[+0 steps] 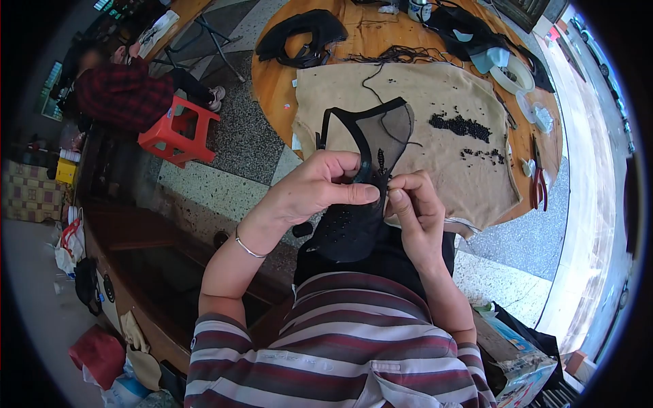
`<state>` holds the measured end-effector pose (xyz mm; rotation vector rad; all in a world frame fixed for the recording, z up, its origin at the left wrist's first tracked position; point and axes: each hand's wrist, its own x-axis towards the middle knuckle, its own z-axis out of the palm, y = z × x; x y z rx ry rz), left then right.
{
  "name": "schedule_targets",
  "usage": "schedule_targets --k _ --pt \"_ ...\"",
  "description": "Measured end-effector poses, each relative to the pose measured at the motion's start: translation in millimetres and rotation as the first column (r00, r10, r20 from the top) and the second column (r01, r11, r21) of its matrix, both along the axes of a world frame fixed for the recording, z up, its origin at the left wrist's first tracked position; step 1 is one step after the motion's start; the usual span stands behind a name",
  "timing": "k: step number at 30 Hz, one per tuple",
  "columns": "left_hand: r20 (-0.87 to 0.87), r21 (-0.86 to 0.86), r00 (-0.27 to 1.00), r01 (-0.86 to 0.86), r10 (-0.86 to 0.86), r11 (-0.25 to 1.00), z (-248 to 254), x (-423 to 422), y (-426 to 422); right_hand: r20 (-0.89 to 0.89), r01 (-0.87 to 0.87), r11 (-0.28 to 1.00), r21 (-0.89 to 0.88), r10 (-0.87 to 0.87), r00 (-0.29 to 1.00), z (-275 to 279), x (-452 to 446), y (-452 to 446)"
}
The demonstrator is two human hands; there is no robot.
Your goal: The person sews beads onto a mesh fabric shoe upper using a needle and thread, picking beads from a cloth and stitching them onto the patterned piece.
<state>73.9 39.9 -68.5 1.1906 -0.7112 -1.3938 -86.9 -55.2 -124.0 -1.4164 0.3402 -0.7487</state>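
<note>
Fabric piece of black material, part sheer mesh and part opaque cloth (350, 228), is in both hands above the lap, just off the near edge of the round wooden tabletop (272, 88). Its long axis runs from near to far, leaning a little right at the far end, where the mesh widens and finishes in a thick, dark band; a narrow strap forms an angular loop on the far left. The near end is opaque, rounded and dotted with small raised beads, and a slim leaf-like motif of beads lies lengthwise along the mesh. The left hand (320, 183) has its grip closed on the piece, thumb flat across it and pointing right. The right hand (422, 214) has thumb and forefinger pinched together at the right edge; whether anything small is between them cannot be told. Beyond, a soft, wrinkled beige cloth (462, 180) covers much of the tabletop, bearing a dense cluster of tiny, glossy black beads (462, 127) on the right, with red-handled metal pliers (540, 187) farther right
</note>
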Motion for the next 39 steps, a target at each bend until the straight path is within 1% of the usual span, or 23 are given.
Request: schedule_targets --k 4,7,10,13,16,17,19,20,22,25,27,28,29,30,31,32,34,35,36,37,38,39 --pt "0.018 0.000 1.000 0.024 -0.024 1.000 -6 4 1 -0.001 -0.016 1.000 0.024 0.016 1.000 0 0 -1" --pt "0.111 0.033 0.994 0.021 -0.025 0.999 -1 1 0 0.008 -0.016 0.999 0.035 0.015 1.000 0 -1 -1" --pt "0.085 0.049 0.996 0.021 -0.026 0.999 -1 0 0 0.020 -0.004 0.999 0.044 0.003 1.000 1 0 0" --pt "0.165 0.059 0.986 -0.004 -0.006 0.998 0 -3 -1 0.010 0.024 0.998 0.061 -0.025 1.000 -1 0 2" --pt "0.315 0.081 0.949 -0.052 0.024 0.995 -1 -5 -1 0.062 0.150 0.989 0.014 -0.151 0.987 5 3 11" --pt "0.421 0.078 0.907 -0.066 0.027 0.995 0 -6 0 0.051 0.173 0.977 -0.125 -0.168 0.985 6 3 10" --pt "0.616 0.066 0.787 -0.088 0.029 0.994 6 -11 1 0.038 0.208 0.895 -0.395 -0.210 0.977 8 4 5" --pt "0.646 0.060 0.762 -0.115 0.049 0.992 10 -14 1 0.071 0.225 0.819 -0.528 -0.221 0.973 10 5 1" --pt "0.703 0.044 0.705 -0.169 0.090 0.985 19 -21 1 0.142 0.254 0.611 -0.750 -0.226 0.964 12 6 -7" --pt "0.902 -0.173 0.373 -0.150 0.218 0.973 22 -28 0 0.149 0.278 0.524 -0.805 -0.276 0.950 13 9 -9" --pt "0.918 -0.295 0.217 -0.180 0.331 0.938 19 -27 -1 0.212 0.339 0.764 -0.549 -0.265 0.941 21 1 -7" --pt "0.913 -0.357 0.135 -0.188 0.384 0.915 17 -25 -2 0.246 0.344 0.852 -0.395 -0.263 0.933 26 -5 -6" --pt "0.920 -0.336 0.118 -0.252 0.373 0.908 17 -17 0 0.193 0.418 0.824 -0.383 -0.371 0.908 28 -22 -19" --pt "0.894 -0.404 0.069 -0.304 0.443 0.862 14 -7 2 0.217 0.419 0.905 -0.075 -0.396 0.892 48 -43 -23" --pt "0.881 -0.432 0.038 -0.343 0.472 0.834 12 4 5 0.267 0.400 0.881 0.255 -0.461 0.846 69 -64 -27" --pt "0.868 -0.456 0.009 -0.382 0.497 0.804 9 17 11 0.422 0.308 0.905 0.293 -0.411 0.808 61 -116 -57" --pt "0.879 -0.443 -0.063 -0.473 0.472 0.761 -2 42 25 0.698 0.069 0.947 0.314 -0.279 0.660 48 -220 -116" --pt "0.877 -0.447 -0.081 -0.495 0.473 0.745 1 48 31 0.439 0.662 0.637 0.395 -0.764 0.473 78 -243 -115" --pt "0.858 -0.489 -0.129 -0.502 0.497 0.714 -4 59 37 0.802 -0.098 0.946 0.310 -0.205 0.560 74 -303 -138" --pt "0.838 -0.526 -0.176 -0.506 0.516 0.683 -13 73 43 0.803 0.030 0.898 0.440 -0.408 0.434 87 -333 -133" --pt "0.817 -0.563 -0.220 -0.508 0.533 0.652 -20 83 50 0.809 0.099 0.888 0.449 -0.451 0.378 79 -373 -138" --pt "0.832 -0.537 -0.234 -0.567 0.504 0.624 -21 89 55 0.802 0.289 0.850 0.441 -0.517 0.300 66 -420 -147"
